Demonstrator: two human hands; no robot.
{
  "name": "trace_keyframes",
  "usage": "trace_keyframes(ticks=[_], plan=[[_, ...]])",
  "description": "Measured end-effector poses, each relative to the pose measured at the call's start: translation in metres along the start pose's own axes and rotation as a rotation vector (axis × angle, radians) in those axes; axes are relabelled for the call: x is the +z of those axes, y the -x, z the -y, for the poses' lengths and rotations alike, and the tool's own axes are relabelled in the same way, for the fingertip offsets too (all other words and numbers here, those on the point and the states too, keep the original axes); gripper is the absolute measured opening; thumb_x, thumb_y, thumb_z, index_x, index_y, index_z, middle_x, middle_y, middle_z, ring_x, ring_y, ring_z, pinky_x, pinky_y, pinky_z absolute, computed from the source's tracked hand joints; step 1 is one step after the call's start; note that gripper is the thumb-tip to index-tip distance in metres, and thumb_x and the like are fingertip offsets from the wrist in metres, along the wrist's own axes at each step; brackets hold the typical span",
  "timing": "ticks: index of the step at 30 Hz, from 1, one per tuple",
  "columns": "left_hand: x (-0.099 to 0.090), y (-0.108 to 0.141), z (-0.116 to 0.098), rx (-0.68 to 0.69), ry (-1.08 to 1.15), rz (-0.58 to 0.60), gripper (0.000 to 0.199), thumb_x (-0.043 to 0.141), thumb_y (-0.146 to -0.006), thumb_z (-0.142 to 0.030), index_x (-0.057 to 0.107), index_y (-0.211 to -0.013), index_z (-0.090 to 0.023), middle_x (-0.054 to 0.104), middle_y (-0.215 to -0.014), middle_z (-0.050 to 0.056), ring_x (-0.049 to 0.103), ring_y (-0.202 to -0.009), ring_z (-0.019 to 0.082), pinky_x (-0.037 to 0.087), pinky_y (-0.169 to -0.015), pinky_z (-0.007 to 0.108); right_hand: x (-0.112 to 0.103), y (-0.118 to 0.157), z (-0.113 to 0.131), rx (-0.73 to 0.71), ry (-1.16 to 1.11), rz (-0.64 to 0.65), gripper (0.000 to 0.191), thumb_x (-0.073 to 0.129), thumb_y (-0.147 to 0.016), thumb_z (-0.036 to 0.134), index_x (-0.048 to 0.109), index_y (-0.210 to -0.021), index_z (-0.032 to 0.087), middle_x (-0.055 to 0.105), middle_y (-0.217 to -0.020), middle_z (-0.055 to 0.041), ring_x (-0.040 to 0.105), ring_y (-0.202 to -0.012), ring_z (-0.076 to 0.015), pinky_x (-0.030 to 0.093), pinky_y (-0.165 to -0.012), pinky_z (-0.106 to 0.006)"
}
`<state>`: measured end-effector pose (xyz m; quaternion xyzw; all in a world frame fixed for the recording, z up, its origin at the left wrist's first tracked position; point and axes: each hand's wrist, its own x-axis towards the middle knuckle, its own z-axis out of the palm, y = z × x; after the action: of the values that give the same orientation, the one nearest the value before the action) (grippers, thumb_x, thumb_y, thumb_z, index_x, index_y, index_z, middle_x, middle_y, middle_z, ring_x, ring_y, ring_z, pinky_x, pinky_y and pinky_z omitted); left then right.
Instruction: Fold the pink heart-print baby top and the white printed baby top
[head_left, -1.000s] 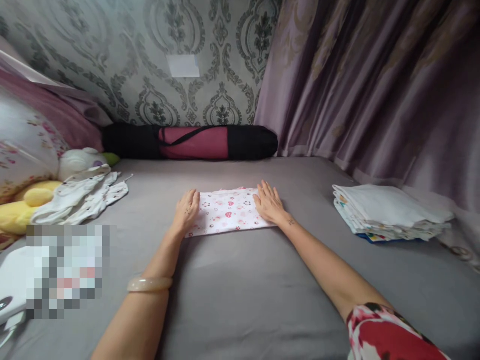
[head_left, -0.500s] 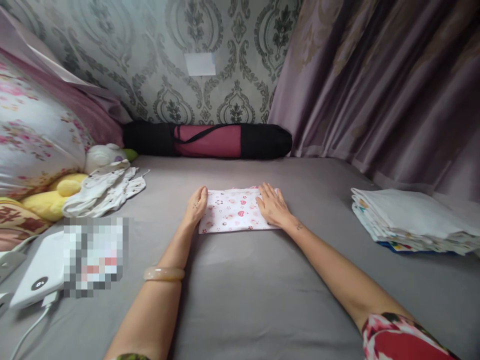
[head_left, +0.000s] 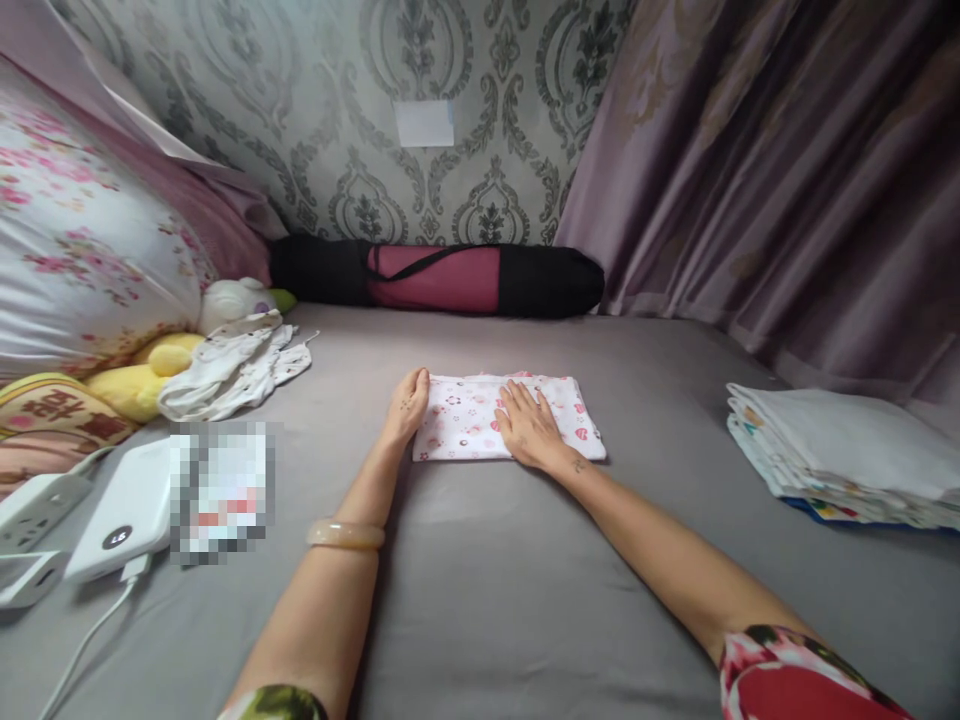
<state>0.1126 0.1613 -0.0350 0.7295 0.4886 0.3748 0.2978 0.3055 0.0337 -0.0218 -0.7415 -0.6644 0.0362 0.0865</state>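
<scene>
A folded white cloth (head_left: pixel 469 415), printed with pink and red hearts and flowers, lies flat on the grey bed sheet (head_left: pixel 517 560). At its left edge, my left hand (head_left: pixel 409 405) grips the cloth, its fingers close together and partly hidden. My right hand (head_left: pixel 531 425) rests palm down on the cloth, right of its middle, fingers stretched out and a little spread. Past this hand, the cloth's right end shows uncovered. A pale bangle (head_left: pixel 345 535) circles my left forearm.
A stack of folded cloths (head_left: pixel 847 450) lies at the right. On the left are a power bank (head_left: pixel 127 510) with a cable, a power strip (head_left: pixel 41 510), a crumpled white cloth (head_left: pixel 232 370) and plush toys (head_left: pixel 131 390). A long black-and-maroon bag (head_left: pixel 435 278) lies along the wall.
My right hand has slid left across the cloth from its right end, uncovering that end. My left hand stays at the left edge. The whole view has shifted slightly.
</scene>
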Motion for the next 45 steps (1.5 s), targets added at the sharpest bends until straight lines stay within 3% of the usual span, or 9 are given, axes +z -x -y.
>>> trace_keyframes(ticks=[14, 20, 25, 31, 37, 45], plan=[[0.000, 0.000, 0.001, -0.022, 0.019, -0.031, 0.035, 0.030, -0.095, -0.037, 0.057, -0.080, -0.020, 0.059, -0.076, 0.003, 0.057, -0.081, 0.020, 0.045, -0.080, 0.032, 0.005, -0.013, 0.027, -0.043, 0.007, 0.054, 0.059, 0.022, -0.099, 0.039, 0.030, -0.149, 0.009, 0.021, -0.158, -0.0124, 0.017, -0.146, -0.0250, 0.009, -0.118, -0.046], [0.000, 0.001, 0.001, -0.005, 0.055, -0.042, 0.036, 0.030, -0.095, -0.037, 0.059, -0.084, -0.019, 0.061, -0.079, 0.003, 0.056, -0.079, 0.018, 0.045, -0.079, 0.030, 0.004, -0.025, 0.046, -0.087, -0.013, 0.003, 0.059, 0.020, -0.099, 0.039, 0.032, -0.148, 0.008, 0.025, -0.157, -0.0142, 0.019, -0.145, -0.0256, 0.012, -0.117, -0.046], [0.001, -0.004, 0.008, -0.056, 0.120, -0.070, 0.036, 0.032, -0.095, -0.037, 0.061, -0.087, -0.018, 0.063, -0.080, 0.004, 0.059, -0.082, 0.019, 0.046, -0.081, 0.030, 0.012, -0.028, 0.058, -0.107, -0.008, 0.035, 0.058, 0.023, -0.099, 0.038, 0.031, -0.149, 0.008, 0.025, -0.157, -0.0133, 0.020, -0.145, -0.0267, 0.011, -0.117, -0.048], [0.002, -0.009, 0.013, -0.124, 0.231, -0.118, 0.037, 0.034, -0.094, -0.039, 0.064, -0.094, -0.017, 0.069, -0.098, 0.009, 0.061, -0.099, 0.021, 0.045, -0.092, 0.033, 0.008, -0.037, 0.075, -0.145, -0.015, -0.050, 0.058, 0.024, -0.099, 0.038, 0.035, -0.146, 0.007, 0.028, -0.155, -0.0151, 0.020, -0.145, -0.0263, 0.012, -0.117, -0.046], [-0.004, -0.003, 0.005, -0.157, 0.284, -0.144, 0.039, 0.033, -0.095, -0.039, 0.064, -0.097, -0.016, 0.068, -0.106, 0.011, 0.060, -0.106, 0.020, 0.042, -0.097, 0.033, 0.016, -0.042, 0.084, -0.154, -0.027, 0.023, 0.057, 0.023, -0.099, 0.036, 0.036, -0.146, 0.007, 0.030, -0.155, -0.0143, 0.024, -0.143, -0.0266, 0.014, -0.116, -0.046], [-0.006, -0.002, 0.005, -0.176, 0.332, -0.167, 0.039, 0.034, -0.095, -0.038, 0.063, -0.102, -0.014, 0.067, -0.112, 0.014, 0.060, -0.109, 0.020, 0.042, -0.099, 0.033, 0.016, -0.052, 0.099, -0.173, -0.022, -0.010, 0.055, 0.023, -0.099, 0.034, 0.036, -0.146, 0.008, 0.035, -0.153, -0.0140, 0.027, -0.142, -0.0268, 0.016, -0.115, -0.045]])
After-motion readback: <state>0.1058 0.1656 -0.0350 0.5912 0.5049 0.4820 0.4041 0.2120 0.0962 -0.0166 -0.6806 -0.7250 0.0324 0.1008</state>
